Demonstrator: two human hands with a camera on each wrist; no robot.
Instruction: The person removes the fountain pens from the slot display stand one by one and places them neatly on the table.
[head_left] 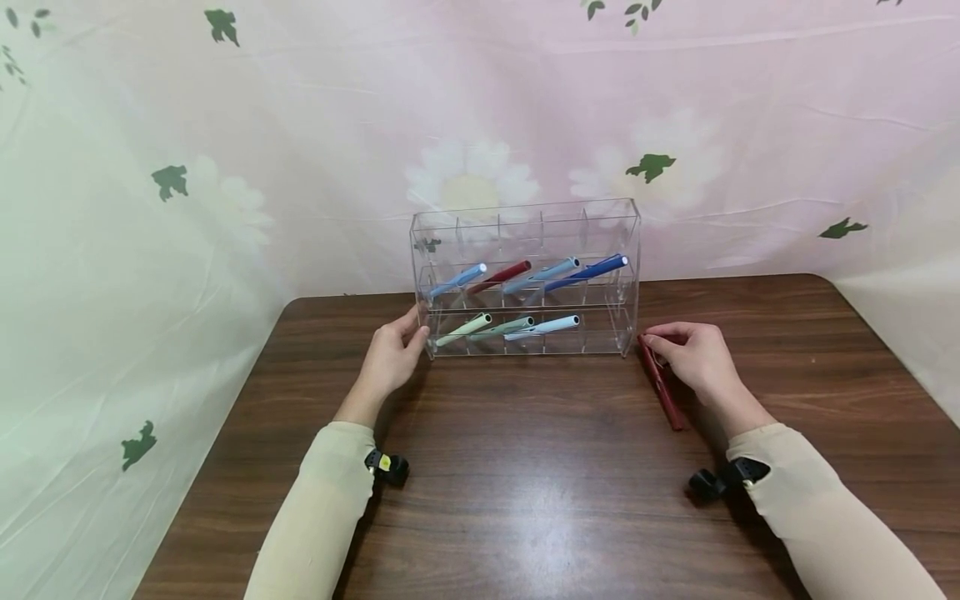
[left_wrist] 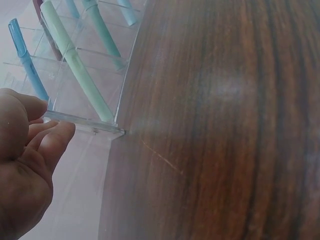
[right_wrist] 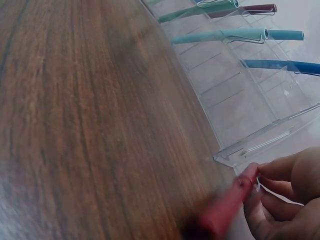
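Hands (head_left: 388,354) (head_left: 699,360) over tbl (head_left: 525,442), rack (head_left: 525,309) btwn

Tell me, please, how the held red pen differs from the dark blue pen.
The red pen is in the right hand, outside the clear rack; the dark blue pen sits in it. In the head view, the red pen slants downward to the right, the dark blue pen upward. Both are slender.

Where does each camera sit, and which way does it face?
Head: head-worn, looking forward and down at clear rack and table; left hand, right hand, sleeves show.
Left wrist: on that wrist, facing the rack's left end; left hand shows.
Right wrist: on that wrist, facing the held red pen and rack's right end; right hand shows.
Shared by both wrist views: rack, table.
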